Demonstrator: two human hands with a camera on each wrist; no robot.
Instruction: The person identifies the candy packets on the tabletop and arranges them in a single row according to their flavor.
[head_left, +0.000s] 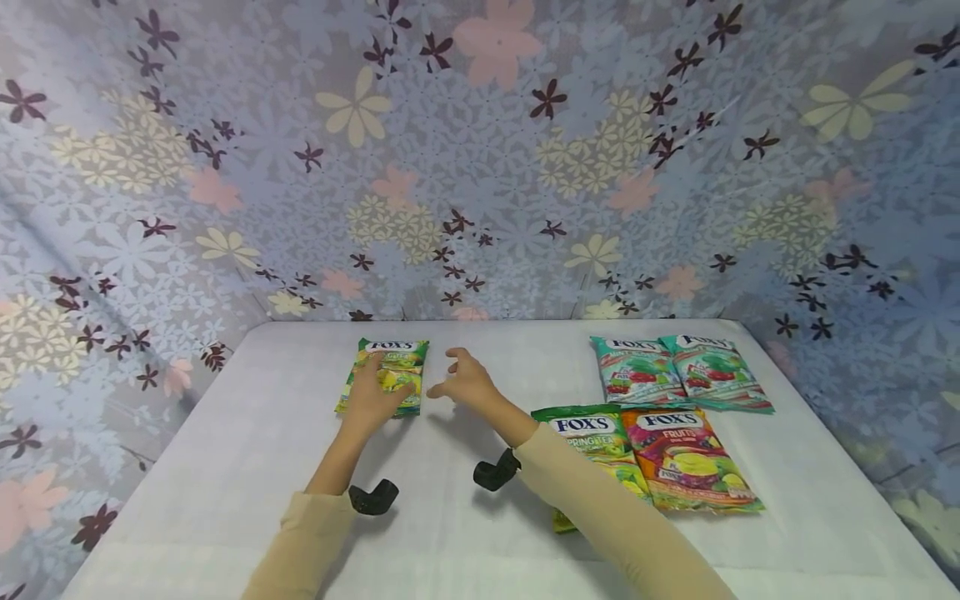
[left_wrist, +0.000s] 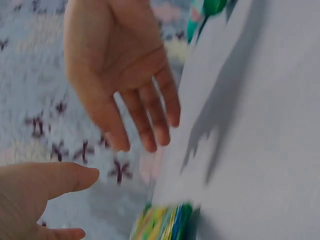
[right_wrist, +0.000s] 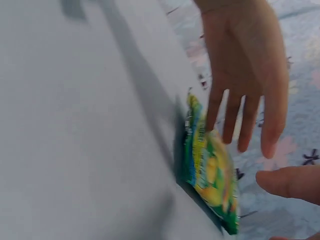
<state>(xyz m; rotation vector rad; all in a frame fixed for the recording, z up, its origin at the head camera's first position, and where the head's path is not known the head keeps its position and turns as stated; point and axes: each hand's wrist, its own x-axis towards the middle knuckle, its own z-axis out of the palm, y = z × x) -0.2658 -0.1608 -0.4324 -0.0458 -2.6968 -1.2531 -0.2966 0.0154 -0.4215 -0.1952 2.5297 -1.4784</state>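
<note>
A yellow-green Fox's candy bag [head_left: 384,373] lies flat at the back left of the white table [head_left: 225,467]. My left hand [head_left: 370,393] rests on it with straight fingers. In the right wrist view that left hand [right_wrist: 245,75] hangs over the bag [right_wrist: 210,172], its fingertips at the bag's upper edge. My right hand [head_left: 465,382] hovers just right of the bag, fingers spread and holding nothing. The left wrist view shows the right hand [left_wrist: 120,75] open above a corner of the bag [left_wrist: 165,222], with my left hand [left_wrist: 35,195] at the lower left.
Two teal Fox's bags [head_left: 637,371] [head_left: 716,371] lie side by side at the back right. In front of them are a green Spring Tea bag [head_left: 596,437], partly under my right sleeve, and a red Fruits bag [head_left: 686,458]. Flowered cloth [head_left: 480,167] surrounds the table.
</note>
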